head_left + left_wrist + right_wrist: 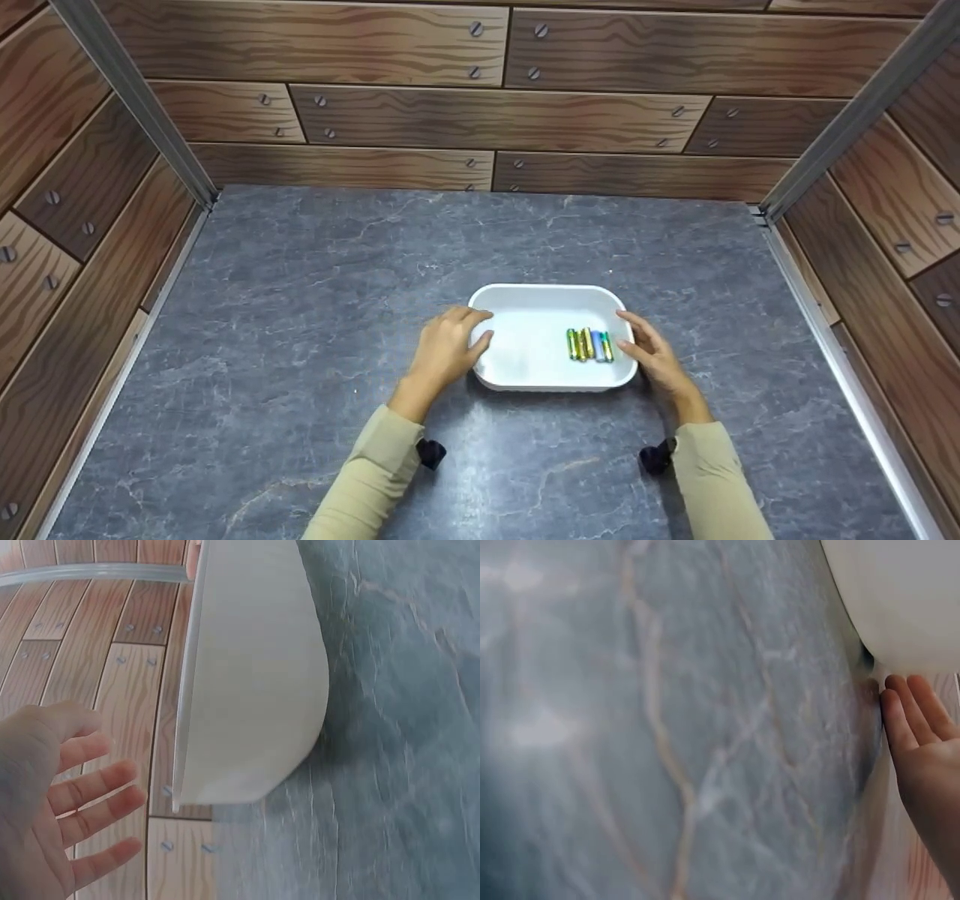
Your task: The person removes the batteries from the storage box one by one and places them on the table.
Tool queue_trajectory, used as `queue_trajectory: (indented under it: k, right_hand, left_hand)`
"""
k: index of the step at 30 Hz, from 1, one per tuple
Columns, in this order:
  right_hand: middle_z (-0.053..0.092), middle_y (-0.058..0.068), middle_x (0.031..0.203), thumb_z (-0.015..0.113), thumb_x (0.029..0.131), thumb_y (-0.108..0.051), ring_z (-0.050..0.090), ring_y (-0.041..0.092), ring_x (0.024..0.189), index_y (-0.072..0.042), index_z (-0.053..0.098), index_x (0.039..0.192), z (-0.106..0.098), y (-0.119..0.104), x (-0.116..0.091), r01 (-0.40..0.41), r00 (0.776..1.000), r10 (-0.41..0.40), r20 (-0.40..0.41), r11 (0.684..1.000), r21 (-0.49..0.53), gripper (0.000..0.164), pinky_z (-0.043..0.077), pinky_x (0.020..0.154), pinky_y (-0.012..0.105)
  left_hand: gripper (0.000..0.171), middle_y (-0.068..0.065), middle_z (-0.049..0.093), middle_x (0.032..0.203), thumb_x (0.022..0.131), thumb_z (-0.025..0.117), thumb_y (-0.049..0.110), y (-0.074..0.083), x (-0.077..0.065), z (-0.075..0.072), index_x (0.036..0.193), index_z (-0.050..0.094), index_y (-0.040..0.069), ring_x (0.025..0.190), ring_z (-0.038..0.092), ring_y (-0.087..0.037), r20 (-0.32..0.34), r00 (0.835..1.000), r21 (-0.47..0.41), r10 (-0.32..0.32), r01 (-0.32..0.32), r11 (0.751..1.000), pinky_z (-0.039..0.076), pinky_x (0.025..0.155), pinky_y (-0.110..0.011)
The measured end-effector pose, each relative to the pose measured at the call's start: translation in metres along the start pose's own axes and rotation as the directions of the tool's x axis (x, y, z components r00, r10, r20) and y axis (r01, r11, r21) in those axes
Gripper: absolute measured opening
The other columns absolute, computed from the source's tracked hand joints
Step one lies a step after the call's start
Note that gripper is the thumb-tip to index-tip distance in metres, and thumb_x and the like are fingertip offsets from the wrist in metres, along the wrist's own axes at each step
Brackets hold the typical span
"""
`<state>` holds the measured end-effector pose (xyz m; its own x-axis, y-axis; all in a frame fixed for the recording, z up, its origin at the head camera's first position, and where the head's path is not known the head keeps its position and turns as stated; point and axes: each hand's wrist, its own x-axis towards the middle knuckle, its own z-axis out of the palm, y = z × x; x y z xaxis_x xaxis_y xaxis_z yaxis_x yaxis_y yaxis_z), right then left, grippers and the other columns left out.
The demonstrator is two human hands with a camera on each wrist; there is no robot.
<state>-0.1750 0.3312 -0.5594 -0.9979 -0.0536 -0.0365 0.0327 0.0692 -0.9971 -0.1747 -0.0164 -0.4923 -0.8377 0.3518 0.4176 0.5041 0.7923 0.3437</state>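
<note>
Nearest the person, behind both hands, are the khaki sleeves (367, 469). The left hand (444, 341) is spread, its thumb and fingertips about the tray's near-left end; the left wrist view shows a gap between them and the wall. The right hand (656, 360) has nearly straight fingers set close together by the opposite end; whether they press on it cannot be told. Between the hands, on the table (337, 300), sits the white tray (525, 337), with a row of batteries (589, 345) lying just inside from the right fingertips. The step appears to be positioning or releasing the tray; shifting it would call for both hands closing evenly, keeping it level. Well beyond the hands stands the plank-patterned wall (390, 112).
</note>
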Motion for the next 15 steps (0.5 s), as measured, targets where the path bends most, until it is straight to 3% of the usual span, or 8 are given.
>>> queue_trajectory:
  k: [4,8,15]
  right_hand:
    - [0.06,-0.013,0.125,0.056,0.09,0.004,0.059,0.004,0.113,0.006,0.032,0.145,-0.003,0.003,-0.001,-0.006,0.999,0.002,0.039,0.996,0.094,0.059,0.049,0.091,0.018]
    - [0.056,-0.017,0.13,0.054,0.091,0.004,0.054,-0.001,0.119,0.003,0.03,0.147,-0.007,0.006,-0.001,-0.01,0.996,-0.001,0.09,0.992,0.123,0.061,0.045,0.095,0.015]
    - [0.052,-0.022,0.131,0.052,0.092,0.003,0.05,-0.006,0.121,0.002,0.025,0.149,-0.011,0.006,-0.001,-0.054,0.99,0.034,0.136,0.987,0.149,0.063,0.043,0.098,0.015]
  left_hand:
    - [0.025,-0.002,0.072,0.102,0.089,0.065,0.028,0.007,0.003,0.008,0.11,0.07,0.015,0.096,0.068,-0.021,-0.005,0.999,-0.007,0.037,-0.037,0.999,0.055,0.081,-0.036]
    - [0.024,-0.001,0.072,0.1,0.089,0.065,0.027,0.015,0.006,0.016,0.109,0.07,0.014,0.094,0.068,-0.02,0.003,0.998,-0.021,0.063,-0.062,0.998,0.055,0.079,-0.034]
    - [0.026,-0.001,0.072,0.1,0.09,0.064,0.027,0.029,0.013,0.029,0.112,0.07,0.015,0.094,0.067,-0.018,0.092,0.994,-0.108,0.056,-0.046,0.993,0.055,0.08,-0.031]
